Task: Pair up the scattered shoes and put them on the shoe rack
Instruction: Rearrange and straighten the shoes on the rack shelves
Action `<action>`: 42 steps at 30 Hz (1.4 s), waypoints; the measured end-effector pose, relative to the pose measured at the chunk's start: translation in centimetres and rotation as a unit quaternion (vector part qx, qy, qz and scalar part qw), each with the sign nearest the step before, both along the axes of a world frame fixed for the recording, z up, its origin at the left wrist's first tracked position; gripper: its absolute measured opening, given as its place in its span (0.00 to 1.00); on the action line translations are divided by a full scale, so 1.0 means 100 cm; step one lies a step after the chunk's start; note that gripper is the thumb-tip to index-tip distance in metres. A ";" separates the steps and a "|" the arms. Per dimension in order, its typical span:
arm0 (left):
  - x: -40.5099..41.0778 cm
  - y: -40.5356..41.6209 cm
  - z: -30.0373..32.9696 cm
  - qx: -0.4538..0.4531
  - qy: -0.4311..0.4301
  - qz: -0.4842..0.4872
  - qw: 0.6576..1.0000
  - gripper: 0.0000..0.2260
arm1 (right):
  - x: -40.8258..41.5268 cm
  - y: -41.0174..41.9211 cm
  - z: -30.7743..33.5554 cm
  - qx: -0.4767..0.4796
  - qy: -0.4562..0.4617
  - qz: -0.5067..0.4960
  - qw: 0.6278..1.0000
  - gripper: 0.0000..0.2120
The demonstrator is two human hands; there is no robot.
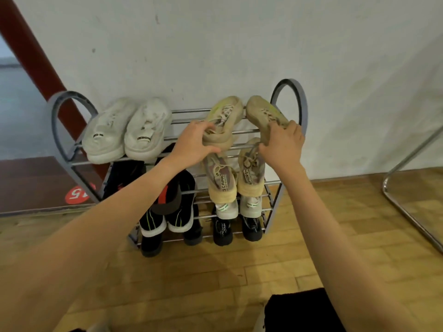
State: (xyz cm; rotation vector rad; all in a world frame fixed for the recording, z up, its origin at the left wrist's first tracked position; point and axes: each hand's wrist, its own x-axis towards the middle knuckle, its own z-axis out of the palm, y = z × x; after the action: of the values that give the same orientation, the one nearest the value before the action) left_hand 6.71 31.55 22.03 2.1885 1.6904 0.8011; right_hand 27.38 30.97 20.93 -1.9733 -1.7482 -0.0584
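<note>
A grey metal shoe rack [302,104] stands against the white wall. On the right of its top shelf lie two beige sneakers with yellow-green accents. My left hand [194,142] grips the heel of the left beige sneaker [226,116]. My right hand [284,144] grips the heel of the right beige sneaker [263,113], which tilts a little. A pair of white sneakers [127,133] sits on the left of the same shelf.
Lower shelves hold a cream pair [236,178], black shoes with a red patch [172,195], a white-and-green pair [237,207] and black pairs [236,230]. A chrome tube frame [407,202] stands at right on the wooden floor. A red sticker [78,194] marks the dark floor at left.
</note>
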 end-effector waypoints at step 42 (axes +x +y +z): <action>0.055 -0.001 -0.029 0.039 -0.061 -0.045 0.996 0.30 | 0.036 0.021 -0.023 0.024 0.059 0.177 0.982 0.24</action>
State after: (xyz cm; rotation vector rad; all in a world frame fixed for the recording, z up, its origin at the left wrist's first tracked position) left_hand 12.25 31.46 19.15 2.2002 1.5161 0.9701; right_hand 30.98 33.04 18.67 -1.5710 -1.9687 0.1334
